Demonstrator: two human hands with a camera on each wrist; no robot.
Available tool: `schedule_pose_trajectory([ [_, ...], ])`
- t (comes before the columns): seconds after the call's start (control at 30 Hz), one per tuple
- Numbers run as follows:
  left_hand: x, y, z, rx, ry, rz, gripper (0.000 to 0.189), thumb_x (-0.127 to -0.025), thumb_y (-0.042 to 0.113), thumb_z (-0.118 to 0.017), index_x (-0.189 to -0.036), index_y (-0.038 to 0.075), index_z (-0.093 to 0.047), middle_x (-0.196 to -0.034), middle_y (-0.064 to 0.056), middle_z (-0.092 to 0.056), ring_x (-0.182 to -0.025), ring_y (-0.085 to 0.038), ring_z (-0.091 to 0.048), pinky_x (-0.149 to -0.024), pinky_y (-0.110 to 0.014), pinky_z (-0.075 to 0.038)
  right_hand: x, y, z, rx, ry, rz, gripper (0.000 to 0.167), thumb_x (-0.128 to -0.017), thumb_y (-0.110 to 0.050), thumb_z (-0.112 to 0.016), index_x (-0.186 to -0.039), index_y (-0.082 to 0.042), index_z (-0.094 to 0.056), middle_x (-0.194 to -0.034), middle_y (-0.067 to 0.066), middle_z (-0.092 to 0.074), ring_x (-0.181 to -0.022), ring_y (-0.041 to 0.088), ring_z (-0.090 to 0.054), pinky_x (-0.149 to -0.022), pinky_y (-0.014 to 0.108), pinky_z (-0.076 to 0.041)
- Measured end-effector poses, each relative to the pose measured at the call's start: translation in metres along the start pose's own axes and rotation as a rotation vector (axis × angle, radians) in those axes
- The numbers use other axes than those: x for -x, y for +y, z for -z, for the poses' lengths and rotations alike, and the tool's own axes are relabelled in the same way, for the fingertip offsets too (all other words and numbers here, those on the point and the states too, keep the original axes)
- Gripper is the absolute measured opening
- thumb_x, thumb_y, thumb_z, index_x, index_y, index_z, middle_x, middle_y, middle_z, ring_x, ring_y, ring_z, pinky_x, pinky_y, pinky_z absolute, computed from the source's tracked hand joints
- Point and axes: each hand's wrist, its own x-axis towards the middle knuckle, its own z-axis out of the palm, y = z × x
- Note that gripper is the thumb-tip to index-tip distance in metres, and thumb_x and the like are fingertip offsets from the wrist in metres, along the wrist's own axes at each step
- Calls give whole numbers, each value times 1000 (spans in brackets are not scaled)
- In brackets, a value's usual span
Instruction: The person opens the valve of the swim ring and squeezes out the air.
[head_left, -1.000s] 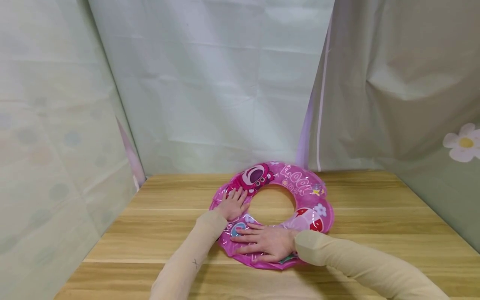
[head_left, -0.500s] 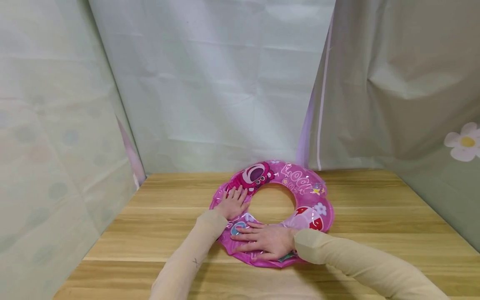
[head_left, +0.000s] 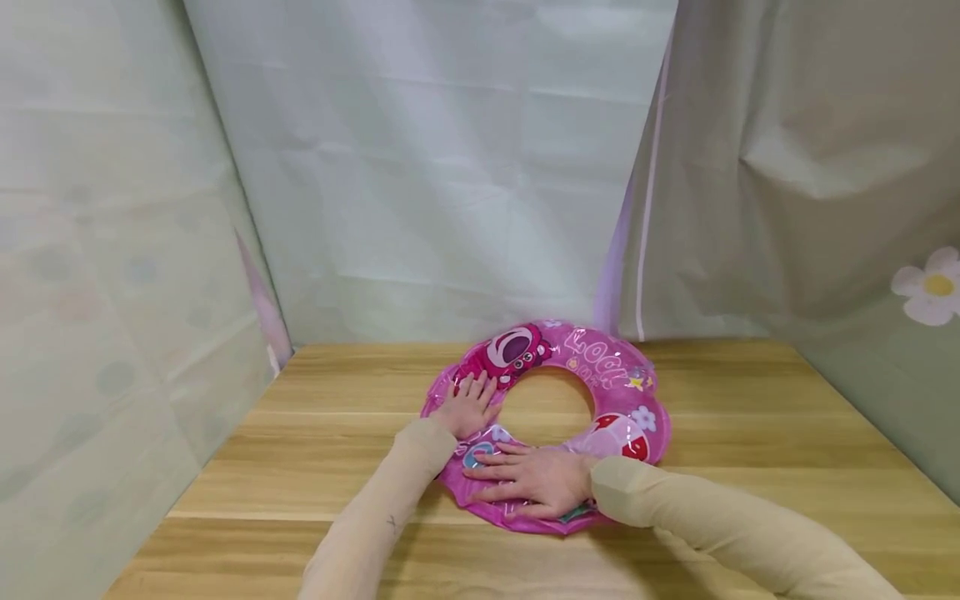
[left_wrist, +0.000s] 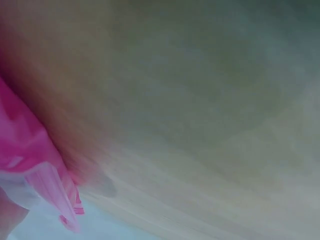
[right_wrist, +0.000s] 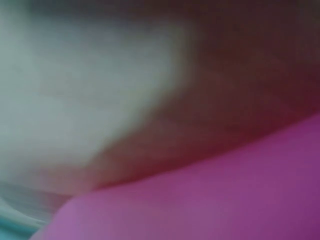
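A: Hardly anything has moved; the pink inflatable swim ring point(head_left: 615, 396) stays mid-table, reaching toward the wooden table's point(head_left: 300, 467) far edge.
B: And the grip?
A: Left hand point(head_left: 467, 408) on its left side, right hand point(head_left: 542, 483) nearer, fingers spread, pinching nothing; probably pressing it down.
B: Anything blocking?
A: Right hand and right sleeve point(head_left: 727, 521) hide near print; a pale sheet point(head_left: 442, 192) hangs beyond.

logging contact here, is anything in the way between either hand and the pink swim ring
Nothing visible is: in the head view, the left hand lies on the left side of the pink swim ring, the right hand on its near part. Both hands' undersides are hidden.
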Motion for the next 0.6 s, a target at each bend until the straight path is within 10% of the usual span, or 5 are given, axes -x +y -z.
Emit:
schedule_pose_trajectory([
  [0.6,-3,-3,-18,12,66,29,58,-98,42,-23,-145,9,-16,-148,-14,-11,-132,-34,-7,-101,-54,-7,-5,-9,17,33,-66,11,51,-94,-36,-40,-140,-15,-36,-144,9,-26,-131,22,-19,-103,41,-19],
])
